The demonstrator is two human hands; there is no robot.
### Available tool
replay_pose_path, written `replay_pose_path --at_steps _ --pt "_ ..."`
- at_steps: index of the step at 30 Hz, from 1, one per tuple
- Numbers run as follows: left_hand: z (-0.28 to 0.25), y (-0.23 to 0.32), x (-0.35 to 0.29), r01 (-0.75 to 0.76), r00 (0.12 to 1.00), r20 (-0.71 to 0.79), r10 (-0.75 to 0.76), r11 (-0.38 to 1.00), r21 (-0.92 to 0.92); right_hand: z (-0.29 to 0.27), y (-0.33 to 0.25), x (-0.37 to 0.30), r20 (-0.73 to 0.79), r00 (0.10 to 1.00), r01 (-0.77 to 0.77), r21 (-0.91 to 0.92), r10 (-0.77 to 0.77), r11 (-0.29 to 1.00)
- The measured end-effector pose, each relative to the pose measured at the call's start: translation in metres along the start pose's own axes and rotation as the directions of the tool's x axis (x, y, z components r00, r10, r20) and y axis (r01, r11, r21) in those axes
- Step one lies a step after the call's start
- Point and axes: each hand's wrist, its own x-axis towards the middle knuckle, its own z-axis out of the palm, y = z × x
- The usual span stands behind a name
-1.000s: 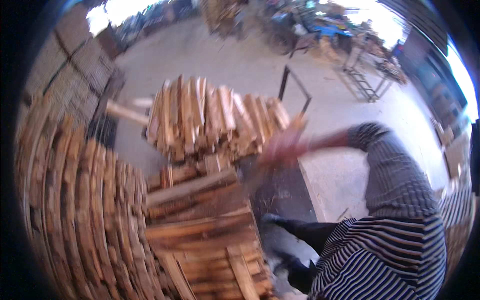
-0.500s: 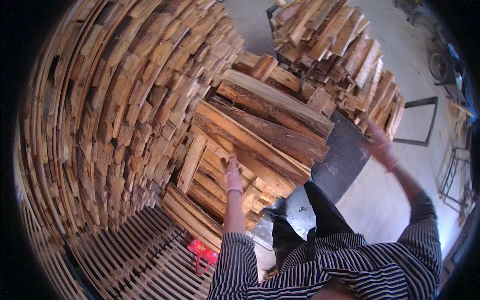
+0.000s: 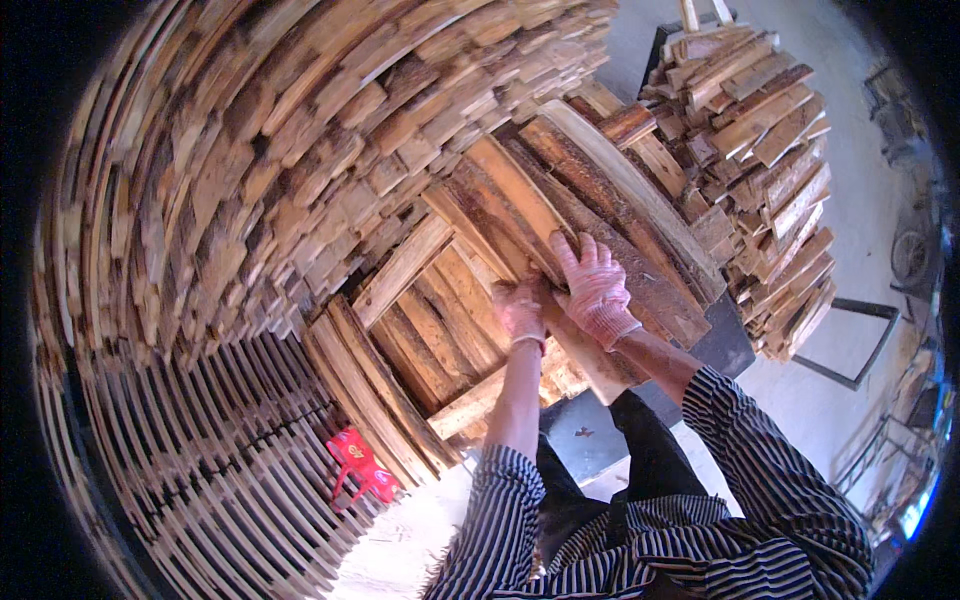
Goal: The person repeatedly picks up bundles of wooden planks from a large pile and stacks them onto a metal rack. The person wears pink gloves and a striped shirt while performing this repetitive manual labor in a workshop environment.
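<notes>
My two hands, in pale reddish work gloves, are on a long, rough wooden board at the top of a stacked wood crib. My left hand is closed at the board's left edge, its fingertips partly hidden. Just right of it, my right hand wraps over the board's upper side, fingers bent around the edge. Bark-edged planks lie side by side beyond my right hand. Below my left hand, the hollow middle of the crib shows lower slats.
A tall stacked wall of boards curves along the left. Another woodpile stands at the far right, near a dark metal frame. A red bag lies by slatted wood at lower left.
My right hand has come in from the right, where it hung free, onto the board beside my left hand. My left hand has taken hold of the board. The view has turned.
</notes>
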Motion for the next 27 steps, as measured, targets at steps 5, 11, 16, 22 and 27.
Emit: replay_pose_path --at_steps 5,11,16,22,27 --pt "-0.065 -0.018 -0.026 -0.08 0.985 -0.116 0.131 0.926 0.369 -0.004 -0.016 0.0 0.088 0.996 -0.001 -0.093 0.01 0.996" --pt "-0.242 -0.026 -0.092 -0.09 0.995 -0.062 0.074 0.946 -0.311 0.026 -0.048 -0.037 0.041 0.999 -0.01 0.01 0.009 1.0" --pt "-0.345 0.003 -0.097 -0.145 0.959 -0.268 0.087 0.968 -0.204 0.11 -0.131 -0.061 0.201 0.98 -0.026 0.07 0.011 0.997" --pt "-0.44 0.025 -0.071 -0.142 0.946 -0.315 0.075 0.97 -0.198 0.173 -0.248 -0.06 0.24 0.971 -0.014 0.041 0.004 0.999" --pt "-0.464 0.01 -0.061 -0.17 0.978 -0.156 0.139 0.963 -0.209 0.155 -0.28 -0.066 0.196 0.98 0.042 -0.093 -0.023 0.995"
